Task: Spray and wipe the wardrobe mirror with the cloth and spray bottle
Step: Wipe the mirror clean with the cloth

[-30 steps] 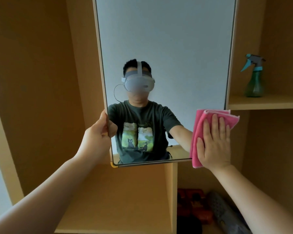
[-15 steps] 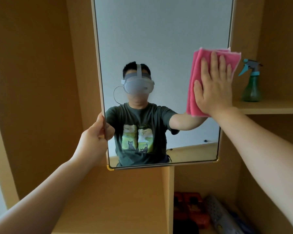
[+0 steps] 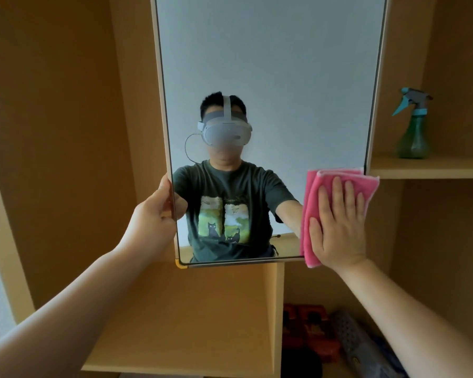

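Wiping the lower right corner of the mirror (image 3: pixel 271 64) is the step we are in, and to do it well we want the cloth (image 3: pixel 336 178) kept flat under an even palm, strokes overlapping, and the pass carried right out over the frame so no damp edge dries into a streak. We judge the glass looks clear where it reflects the pale wall, though from this angle we cannot say whether fine smears remain.

Our right hand (image 3: pixel 337 225) lies at about four o'clock in the view, fingers spread and pointing to twelve, palm pressing the folded pink cloth against the glass; it is flat and open, pinning the cloth by pressure, not clasping it. The cloth overhangs the mirror's right edge and its bottom corner. The forearm runs up from five o'clock, nearly straight.

Our left hand (image 3: pixel 153 214) sits at nine o'clock of the mirror, closed on its left edge, thumb wrapped onto the front and fingers behind, steadying the panel against the push.

The spray bottle (image 3: pixel 413 132) stands upright on the shelf (image 3: pixel 448 167) at two o'clock, well apart from both hands.
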`<action>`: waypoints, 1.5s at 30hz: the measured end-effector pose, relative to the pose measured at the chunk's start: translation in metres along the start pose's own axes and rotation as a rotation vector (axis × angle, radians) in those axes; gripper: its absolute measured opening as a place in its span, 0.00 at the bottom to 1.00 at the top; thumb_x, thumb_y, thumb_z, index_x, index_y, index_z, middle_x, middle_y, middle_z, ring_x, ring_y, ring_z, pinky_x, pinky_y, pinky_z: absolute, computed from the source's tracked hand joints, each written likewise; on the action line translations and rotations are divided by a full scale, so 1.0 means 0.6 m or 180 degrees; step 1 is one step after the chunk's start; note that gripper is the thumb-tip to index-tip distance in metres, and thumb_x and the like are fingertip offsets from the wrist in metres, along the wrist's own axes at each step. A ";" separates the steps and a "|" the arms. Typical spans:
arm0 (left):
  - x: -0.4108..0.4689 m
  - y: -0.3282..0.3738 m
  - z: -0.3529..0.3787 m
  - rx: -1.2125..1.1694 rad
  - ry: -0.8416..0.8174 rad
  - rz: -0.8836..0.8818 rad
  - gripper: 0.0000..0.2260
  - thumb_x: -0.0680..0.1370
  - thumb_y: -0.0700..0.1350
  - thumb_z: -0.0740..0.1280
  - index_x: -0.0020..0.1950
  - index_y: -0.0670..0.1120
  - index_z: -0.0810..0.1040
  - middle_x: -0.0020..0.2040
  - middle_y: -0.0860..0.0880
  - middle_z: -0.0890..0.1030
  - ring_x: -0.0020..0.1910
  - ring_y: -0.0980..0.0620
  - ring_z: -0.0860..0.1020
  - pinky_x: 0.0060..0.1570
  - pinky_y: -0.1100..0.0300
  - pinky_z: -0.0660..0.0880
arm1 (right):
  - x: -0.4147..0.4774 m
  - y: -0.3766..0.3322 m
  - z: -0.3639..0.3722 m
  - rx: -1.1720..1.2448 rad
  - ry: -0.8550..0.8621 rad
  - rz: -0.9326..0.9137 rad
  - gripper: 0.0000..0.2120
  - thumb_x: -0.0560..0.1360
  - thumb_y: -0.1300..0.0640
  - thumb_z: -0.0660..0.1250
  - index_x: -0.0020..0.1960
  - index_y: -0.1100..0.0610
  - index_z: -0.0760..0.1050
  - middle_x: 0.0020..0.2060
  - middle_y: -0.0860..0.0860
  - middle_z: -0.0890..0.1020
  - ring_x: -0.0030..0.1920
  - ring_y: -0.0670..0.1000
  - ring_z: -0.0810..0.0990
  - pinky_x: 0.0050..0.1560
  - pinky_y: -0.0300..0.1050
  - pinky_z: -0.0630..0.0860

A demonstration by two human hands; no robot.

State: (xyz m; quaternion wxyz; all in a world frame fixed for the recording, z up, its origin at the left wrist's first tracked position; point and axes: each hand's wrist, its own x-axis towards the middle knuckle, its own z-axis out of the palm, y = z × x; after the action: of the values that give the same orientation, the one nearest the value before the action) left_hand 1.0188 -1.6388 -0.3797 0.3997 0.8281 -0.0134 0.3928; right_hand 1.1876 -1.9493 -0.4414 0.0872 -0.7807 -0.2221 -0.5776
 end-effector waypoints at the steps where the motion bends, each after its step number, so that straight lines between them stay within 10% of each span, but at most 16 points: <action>1: 0.001 -0.001 -0.001 -0.0039 -0.0032 0.0001 0.31 0.77 0.28 0.59 0.76 0.49 0.59 0.47 0.54 0.80 0.52 0.58 0.79 0.64 0.52 0.72 | -0.011 -0.006 0.005 -0.0021 -0.0021 0.0052 0.29 0.81 0.46 0.44 0.80 0.57 0.46 0.78 0.59 0.49 0.78 0.62 0.48 0.76 0.63 0.46; 6: 0.000 0.003 -0.005 0.0029 -0.0136 0.0085 0.31 0.77 0.27 0.58 0.77 0.48 0.58 0.48 0.47 0.80 0.52 0.49 0.79 0.63 0.55 0.71 | -0.016 -0.041 0.010 -0.0019 0.0013 0.0349 0.29 0.82 0.47 0.45 0.79 0.58 0.46 0.78 0.60 0.50 0.77 0.64 0.48 0.76 0.63 0.45; 10: -0.002 0.011 -0.010 0.0118 -0.0262 0.0028 0.31 0.78 0.28 0.56 0.77 0.50 0.57 0.49 0.51 0.80 0.51 0.59 0.78 0.57 0.72 0.70 | -0.015 -0.072 0.010 0.0065 0.0051 0.0456 0.29 0.82 0.48 0.44 0.79 0.60 0.46 0.77 0.61 0.51 0.77 0.65 0.48 0.76 0.63 0.45; 24: -0.006 0.026 -0.017 0.0157 -0.0426 0.0038 0.33 0.76 0.26 0.55 0.77 0.50 0.55 0.47 0.52 0.76 0.44 0.65 0.75 0.49 0.78 0.68 | -0.002 -0.159 0.016 0.0194 0.0141 0.0376 0.29 0.82 0.47 0.43 0.79 0.61 0.46 0.76 0.62 0.51 0.77 0.64 0.46 0.76 0.64 0.46; 35: -0.004 0.027 -0.022 0.0049 -0.0607 0.0132 0.24 0.77 0.31 0.58 0.73 0.39 0.62 0.45 0.57 0.76 0.52 0.50 0.78 0.45 0.78 0.68 | 0.013 -0.298 0.030 0.0398 0.0103 -0.0652 0.32 0.81 0.45 0.50 0.79 0.59 0.49 0.78 0.60 0.49 0.78 0.64 0.48 0.76 0.62 0.41; 39: -0.001 0.026 -0.023 -0.0044 -0.0582 0.0088 0.32 0.77 0.32 0.61 0.77 0.49 0.55 0.52 0.59 0.78 0.51 0.68 0.77 0.46 0.78 0.69 | 0.011 -0.328 0.029 0.0400 -0.0027 -0.0793 0.31 0.81 0.45 0.51 0.79 0.59 0.50 0.78 0.60 0.49 0.78 0.63 0.47 0.76 0.62 0.42; 45: -0.001 0.017 -0.021 -0.0161 -0.0513 -0.0076 0.31 0.77 0.32 0.63 0.77 0.50 0.58 0.48 0.54 0.81 0.46 0.60 0.81 0.41 0.70 0.75 | -0.006 -0.324 0.027 0.0533 -0.0251 -0.1818 0.28 0.82 0.46 0.52 0.79 0.56 0.55 0.78 0.57 0.55 0.78 0.60 0.50 0.77 0.59 0.47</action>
State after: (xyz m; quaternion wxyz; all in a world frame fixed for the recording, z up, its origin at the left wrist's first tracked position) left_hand 1.0071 -1.6375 -0.3689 0.4228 0.8468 -0.0455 0.3196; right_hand 1.1135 -1.7714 -0.4731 -0.0235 -0.6985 -0.4828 -0.5277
